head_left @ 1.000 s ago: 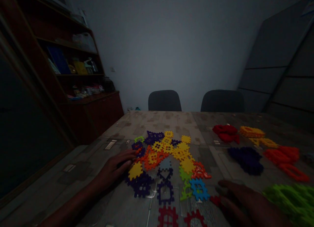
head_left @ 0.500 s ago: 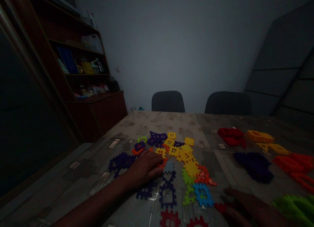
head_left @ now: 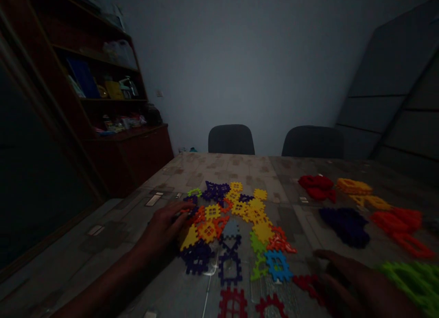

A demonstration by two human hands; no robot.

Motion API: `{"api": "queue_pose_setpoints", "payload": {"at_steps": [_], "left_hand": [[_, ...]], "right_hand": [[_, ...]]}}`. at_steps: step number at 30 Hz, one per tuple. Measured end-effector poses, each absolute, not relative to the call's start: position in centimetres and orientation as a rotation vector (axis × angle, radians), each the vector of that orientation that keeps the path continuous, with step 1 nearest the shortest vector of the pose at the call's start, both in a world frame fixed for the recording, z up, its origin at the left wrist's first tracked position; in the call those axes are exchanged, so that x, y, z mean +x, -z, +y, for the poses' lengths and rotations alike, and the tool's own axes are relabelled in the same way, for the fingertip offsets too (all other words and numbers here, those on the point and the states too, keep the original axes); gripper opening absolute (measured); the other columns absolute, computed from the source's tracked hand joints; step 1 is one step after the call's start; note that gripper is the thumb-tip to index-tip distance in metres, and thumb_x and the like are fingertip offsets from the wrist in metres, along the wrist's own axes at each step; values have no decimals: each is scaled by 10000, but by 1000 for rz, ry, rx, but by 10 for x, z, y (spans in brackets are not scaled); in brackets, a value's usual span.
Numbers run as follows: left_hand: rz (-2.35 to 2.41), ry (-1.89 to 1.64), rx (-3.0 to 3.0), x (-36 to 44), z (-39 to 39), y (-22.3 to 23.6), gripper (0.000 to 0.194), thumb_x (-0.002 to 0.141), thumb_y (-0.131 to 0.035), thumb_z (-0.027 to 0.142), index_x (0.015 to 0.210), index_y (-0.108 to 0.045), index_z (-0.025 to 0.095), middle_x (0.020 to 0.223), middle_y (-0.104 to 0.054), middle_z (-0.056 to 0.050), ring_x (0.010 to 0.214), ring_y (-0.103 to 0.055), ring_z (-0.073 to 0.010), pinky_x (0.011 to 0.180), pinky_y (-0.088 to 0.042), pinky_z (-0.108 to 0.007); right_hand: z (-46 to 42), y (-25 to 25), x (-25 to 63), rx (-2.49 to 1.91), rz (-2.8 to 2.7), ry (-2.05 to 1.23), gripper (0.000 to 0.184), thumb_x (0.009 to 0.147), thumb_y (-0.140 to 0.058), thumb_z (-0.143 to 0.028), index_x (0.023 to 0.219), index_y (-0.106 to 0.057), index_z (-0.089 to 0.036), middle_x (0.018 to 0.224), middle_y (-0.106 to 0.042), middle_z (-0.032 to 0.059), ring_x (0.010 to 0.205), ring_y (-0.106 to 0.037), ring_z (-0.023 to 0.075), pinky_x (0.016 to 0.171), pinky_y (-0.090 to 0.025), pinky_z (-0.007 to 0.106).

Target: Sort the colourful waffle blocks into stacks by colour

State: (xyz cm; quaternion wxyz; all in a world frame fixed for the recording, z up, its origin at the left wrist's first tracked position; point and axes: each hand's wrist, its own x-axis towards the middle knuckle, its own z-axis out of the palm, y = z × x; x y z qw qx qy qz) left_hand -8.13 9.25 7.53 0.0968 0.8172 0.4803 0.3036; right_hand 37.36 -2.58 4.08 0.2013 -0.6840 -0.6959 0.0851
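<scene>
L hand (head_left: 166, 224), fingers part-curled, is at L edge of the mixed pcs (head_left: 212, 212) mid-table; grip can't be told. R hand (head_left: 353, 277), thumb & fingers apart, is nr the dk red pc (head_left: 307, 283), R of blue pc (head_left: 277, 265); contact unclear.

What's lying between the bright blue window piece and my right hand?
A red toothed piece lies between the bright blue window piece and your right hand, close to the fingers, as the head view shows.
</scene>
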Motion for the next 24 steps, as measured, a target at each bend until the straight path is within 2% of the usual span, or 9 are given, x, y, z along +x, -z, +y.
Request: {"api": "queue_pose_setpoints", "payload": {"at_steps": [3,5,7,9,12,14,17,19,24], "left_hand": [[1309,-915,2412,-65,55,-71,275,1020,-491,387,1159,-706,288,1172,-749,-28,1084,-694,-262,937,-549,-369],[1171,-880,2433,-50,28,-67,237,1035,-484,334,1160,-685,326,1135,-755,7,1035,-704,-226,903,-563,-337],[1084,-821,2480,-39,5,-64,233,1035,-507,357,1225,-642,359,1179,-743,13,1054,-697,-236,927,-565,-368],[1055,-730,2542,-33,-11,-60,354,1012,-567,433,1364,-536,409,1283,-704,5,1142,-667,-272,1002,-543,-435],[1015,-567,2609,-27,-20,-54,671,958,-648,523,1522,-290,468,1422,-615,-26,1266,-591,-314,1095,-478,-509],[937,-475,2610,-20,-19,-49,743,938,-670,530,1540,-242,451,1450,-583,-55,1273,-570,-326,1104,-456,-523],[824,-400,2599,-7,-15,-42,711,921,-676,491,1518,-308,375,1405,-597,-87,1187,-592,-323,1029,-485,-489],[808,-419,2635,-1,-13,-39,677,918,-662,458,1498,-330,347,1370,-614,-83,1141,-607,-305,980,-503,-449],[823,-628,2774,1,-19,-34,642,981,-564,490,1524,-259,334,1391,-608,-71,1181,-599,-282,977,-513,-411]], "right_hand": [[-31,-54,370,-1964,-1925,-222,471,880,-501,-531,1162,-783,-281,1199,-763,80,1034,-746,339,854,-631,458],[-34,-64,363,-1983,-1962,-246,501,866,-509,-545,1168,-780,-253,1192,-764,106,1008,-753,342,830,-635,453],[-36,-73,356,-1985,-2023,-284,493,852,-536,-541,1172,-777,-253,1186,-765,116,994,-757,341,828,-634,455],[-37,-78,350,-1978,-2088,-302,454,830,-589,-505,1172,-774,-270,1168,-771,118,987,-758,346,810,-636,454],[-38,-77,347,-1978,-2161,-270,400,785,-673,-414,1151,-773,-289,1134,-780,119,957,-758,353,743,-637,438],[-38,-73,347,-1990,-2197,-274,415,781,-695,-381,1183,-756,-297,1154,-770,122,947,-754,352,730,-626,437],[-39,-71,346,-2050,-2218,-347,518,778,-714,-368,1288,-701,-281,1257,-721,148,1036,-721,374,844,-594,496],[-39,-76,341,-2121,-2251,-452,567,774,-722,-346,1330,-671,-250,1301,-688,174,1086,-694,391,900,-565,529],[-36,-89,328,-2216,-2303,-607,560,829,-680,-289,1377,-613,-197,1338,-636,206,1124,-653,395,935,-525,548]]}}
